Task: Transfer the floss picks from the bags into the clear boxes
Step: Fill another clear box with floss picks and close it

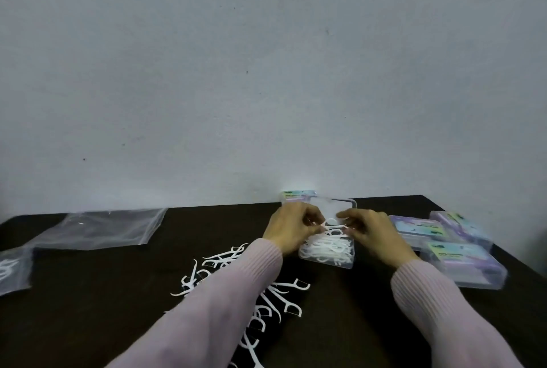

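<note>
An open clear box [328, 258] holding several white floss picks sits on the dark table, its lid [340, 205] raised at the back. My left hand [288, 227] and my right hand [370, 230] meet over the box, fingers curled and pinching white floss picks [331, 227] between them. Loose floss picks [266, 305] lie scattered on the table under my left forearm. An empty clear bag [97, 230] lies flat at the left. A second bag [11, 271] with picks inside shows at the left edge.
Three closed boxes with purple and green labels [453, 252] are piled at the right. Another labelled box [297, 195] stands behind the open one against the wall. The dark table [88, 308] ends at a pale wall.
</note>
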Tool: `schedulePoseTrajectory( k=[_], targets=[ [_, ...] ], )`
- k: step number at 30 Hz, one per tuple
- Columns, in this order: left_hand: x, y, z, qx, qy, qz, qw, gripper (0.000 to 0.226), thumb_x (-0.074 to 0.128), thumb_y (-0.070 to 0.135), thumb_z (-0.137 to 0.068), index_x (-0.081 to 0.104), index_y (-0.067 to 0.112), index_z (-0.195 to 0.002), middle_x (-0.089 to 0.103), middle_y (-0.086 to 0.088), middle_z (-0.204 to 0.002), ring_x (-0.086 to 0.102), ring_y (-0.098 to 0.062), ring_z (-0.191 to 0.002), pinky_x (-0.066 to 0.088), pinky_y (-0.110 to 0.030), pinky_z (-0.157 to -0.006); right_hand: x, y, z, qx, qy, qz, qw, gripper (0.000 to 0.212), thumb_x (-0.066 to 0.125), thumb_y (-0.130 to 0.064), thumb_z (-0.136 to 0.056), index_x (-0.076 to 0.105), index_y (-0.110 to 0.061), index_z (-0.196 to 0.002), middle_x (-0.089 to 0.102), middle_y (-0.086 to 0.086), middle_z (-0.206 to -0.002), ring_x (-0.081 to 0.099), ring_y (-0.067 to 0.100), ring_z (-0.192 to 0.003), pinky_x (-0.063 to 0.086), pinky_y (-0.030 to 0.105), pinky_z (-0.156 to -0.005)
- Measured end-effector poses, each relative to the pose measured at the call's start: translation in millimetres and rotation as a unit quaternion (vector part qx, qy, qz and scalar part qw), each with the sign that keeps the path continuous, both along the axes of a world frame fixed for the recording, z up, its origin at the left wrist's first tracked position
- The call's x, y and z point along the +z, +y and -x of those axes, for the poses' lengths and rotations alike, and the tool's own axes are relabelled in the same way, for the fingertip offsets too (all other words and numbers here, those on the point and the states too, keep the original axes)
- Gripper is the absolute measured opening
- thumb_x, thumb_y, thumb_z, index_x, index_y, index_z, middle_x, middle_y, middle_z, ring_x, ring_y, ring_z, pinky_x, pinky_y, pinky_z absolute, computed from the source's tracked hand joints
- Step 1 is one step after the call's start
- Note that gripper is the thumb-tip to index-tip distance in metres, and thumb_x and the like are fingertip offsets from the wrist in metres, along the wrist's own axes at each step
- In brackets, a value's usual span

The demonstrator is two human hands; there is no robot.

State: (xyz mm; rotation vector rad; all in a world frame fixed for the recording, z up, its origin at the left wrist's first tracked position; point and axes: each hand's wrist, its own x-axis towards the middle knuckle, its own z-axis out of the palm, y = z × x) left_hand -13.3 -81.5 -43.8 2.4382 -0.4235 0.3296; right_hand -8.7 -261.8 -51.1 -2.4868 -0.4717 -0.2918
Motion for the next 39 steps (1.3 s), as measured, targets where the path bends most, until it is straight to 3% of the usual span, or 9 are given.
schedulePoseTrajectory(
  k=[4,10,14,18,24,27,31,35,39],
  targets=[
    [-6.3,-9.0,-1.8,-0.01,0.005,0.005,1.0,0.015,0.073,0.024,-0.08,0.073,0.021,-0.094,0.071,0.005,-0.093,0.06,-0.007,-0.081,0.05,-0.025,-0.08,-3.3,-1.6,-2.4,-0.012,-0.015,-0.039,0.999,0.025,0.065,-0.001,-0.082,0.065,-0.019,-0.1,0.066,0.0,-0.096,0.062,0.006,-0.087,0.047,0.014,-0.077],
    [-14.8,-9.4,-4.1,-0.013,0.015,0.063,0.998,0.017,0.078,0.022,-0.074,0.074,0.02,-0.091,0.065,0.011,-0.081,0.058,-0.002,-0.076,0.049,-0.02,-0.075,0.4,-2.2,2.3,-0.065,-0.031,-0.091,0.993,0.015,0.075,-0.011,-0.075,0.062,-0.018,-0.074,0.066,0.0,-0.079,0.063,0.008,-0.072,0.05,0.016,-0.056],
    [-17.5,-6.8,-0.8,-0.033,0.029,0.13,0.991,0.023,0.079,0.016,-0.072,0.073,0.015,-0.094,0.069,0.009,-0.085,0.061,0.004,-0.077,0.042,-0.004,-0.067,0.3,-5.1,1.5,-0.071,-0.01,-0.104,0.992,0.011,0.076,-0.018,-0.074,0.071,-0.014,-0.083,0.068,-0.001,-0.08,0.063,0.005,-0.071,0.05,0.014,-0.057],
    [-21.1,-2.9,1.2,-0.02,0.029,0.207,0.978,0.019,0.076,0.013,-0.077,0.072,0.014,-0.095,0.067,0.013,-0.084,0.058,0.012,-0.071,0.046,-0.008,-0.067,0.6,-6.1,0.1,-0.055,0.014,-0.102,0.993,0.022,0.074,-0.016,-0.077,0.071,-0.013,-0.1,0.069,0.001,-0.094,0.063,0.004,-0.08,0.051,0.015,-0.071],
    [-23.3,13.1,-5.3,0.0,0.05,0.246,0.968,0.014,0.07,0.006,-0.081,0.071,0.017,-0.09,0.07,0.003,-0.089,0.064,-0.011,-0.086,0.051,-0.016,-0.08,-0.1,-4.8,1.2,-0.031,0.018,-0.023,0.999,0.029,0.068,-0.012,-0.082,0.068,-0.017,-0.11,0.066,0.002,-0.113,0.056,0.005,-0.091,0.047,0.018,-0.086],
    [-23.8,19.2,-7.1,-0.012,0.081,0.238,0.968,0.016,0.07,0.004,-0.081,0.07,0.016,-0.092,0.07,0.003,-0.092,0.064,-0.011,-0.088,0.051,-0.02,-0.084,1.4,-3.1,2.3,-0.016,0.028,-0.015,0.999,0.036,0.068,-0.008,-0.082,0.064,-0.014,-0.116,0.064,0.004,-0.118,0.058,0.007,-0.099,0.045,0.019,-0.09],
    [-26.1,19.6,-5.9,-0.016,0.086,0.219,0.972,0.016,0.069,0.004,-0.081,0.07,0.014,-0.094,0.069,0.004,-0.09,0.06,-0.005,-0.079,0.05,-0.013,-0.074,1.6,-3.2,1.9,-0.004,0.036,-0.021,0.999,0.044,0.071,-0.004,-0.077,0.061,-0.012,-0.12,0.062,0.004,-0.122,0.057,0.011,-0.108,0.043,0.019,-0.093],
    [-30.0,15.5,-7.0,-0.007,0.071,0.208,0.975,0.012,0.072,0.009,-0.08,0.071,0.016,-0.09,0.07,0.001,-0.091,0.06,-0.009,-0.081,0.05,-0.014,-0.072,1.9,-5.0,0.7,0.004,0.048,-0.035,0.998,0.054,0.077,-0.008,-0.071,0.058,-0.011,-0.122,0.06,0.004,-0.124,0.057,0.013,-0.112,0.044,0.021,-0.095],
    [-31.4,11.0,-6.8,0.001,0.057,0.204,0.977,0.01,0.073,0.011,-0.08,0.071,0.017,-0.087,0.07,0.003,-0.087,0.061,-0.006,-0.079,0.046,-0.008,-0.066,-0.3,-7.0,-1.9,0.005,0.036,-0.019,0.999,0.051,0.073,-0.007,-0.076,0.057,-0.015,-0.124,0.057,0.004,-0.126,0.055,0.013,-0.114,0.044,0.023,-0.097]
  ],
)
